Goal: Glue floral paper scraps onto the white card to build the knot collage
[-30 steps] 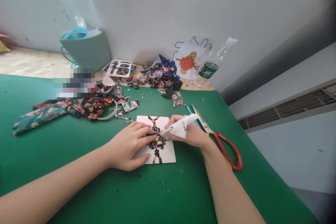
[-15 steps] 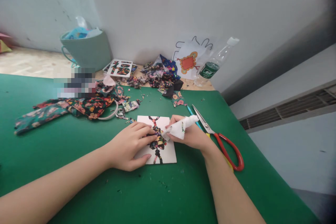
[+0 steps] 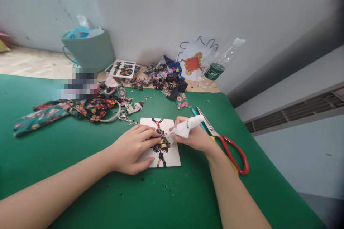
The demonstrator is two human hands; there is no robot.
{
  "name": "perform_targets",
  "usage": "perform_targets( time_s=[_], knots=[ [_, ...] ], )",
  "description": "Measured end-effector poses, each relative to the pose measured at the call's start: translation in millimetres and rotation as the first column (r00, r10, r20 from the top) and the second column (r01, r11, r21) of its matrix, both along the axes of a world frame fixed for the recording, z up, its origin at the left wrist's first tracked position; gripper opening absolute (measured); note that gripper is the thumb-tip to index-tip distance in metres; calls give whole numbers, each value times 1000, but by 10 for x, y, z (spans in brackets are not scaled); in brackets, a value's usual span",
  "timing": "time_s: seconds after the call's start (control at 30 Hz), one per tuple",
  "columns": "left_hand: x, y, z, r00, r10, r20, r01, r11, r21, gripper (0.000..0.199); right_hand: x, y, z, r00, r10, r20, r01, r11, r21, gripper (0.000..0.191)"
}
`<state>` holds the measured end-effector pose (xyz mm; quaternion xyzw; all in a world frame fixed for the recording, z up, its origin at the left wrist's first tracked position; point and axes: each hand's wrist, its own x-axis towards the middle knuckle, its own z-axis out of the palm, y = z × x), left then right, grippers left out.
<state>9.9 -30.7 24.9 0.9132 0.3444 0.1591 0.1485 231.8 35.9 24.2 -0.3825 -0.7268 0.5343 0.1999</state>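
A white board (image 3: 173, 157) lies on the green table, with a dark floral fabric design (image 3: 162, 146) down its middle. My left hand (image 3: 134, 147) rests flat on the board's left part, fingers spread, fingertips touching the fabric. In my right hand (image 3: 195, 139) is a crumpled white tissue (image 3: 185, 128), pinched between the fingers over the board's right side. The tissue's lower tip meets the edge of the fabric design. Just right of this hand lie red-handled scissors (image 3: 236, 152) with open blades and a blue pen-like stick (image 3: 198, 116).
Floral cloth (image 3: 91, 109) and a white ring (image 3: 114, 114) lie on the left. Fabric scraps (image 3: 163, 75), patterned cards (image 3: 123, 69), a plastic bottle (image 3: 215, 71) and a drawing (image 3: 193, 62) stand or lie along the wall. A green basket (image 3: 88, 52) holds plastic bags.
The tissue in my right hand has shifted slightly and its loose end looks more spread out. My left hand stays in the same place on the board.
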Motion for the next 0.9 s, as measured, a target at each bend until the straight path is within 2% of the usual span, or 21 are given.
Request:
perform_targets(
  time_s=[0.23,0.57,0.73,0.9],
  knots=[
    [-9,9,-109,1000,3,29,-4,1000,26,46,-11,-7,27,1000,-18,16,18,1000,19,25],
    [-3,-3,10,1000,1,2,-1,1000,13,47,-2,-15,12,999,19,37,-20,999,35,22],
    [-5,4,-41,1000,0,20,0,999,34,47,-28,-47,45,999,5,48,-8,998,58,23],
    [-9,7,-104,1000,-1,18,1,999,33,47,-75,-85,91,999,-23,35,23,1000,4,23]
  ],
)
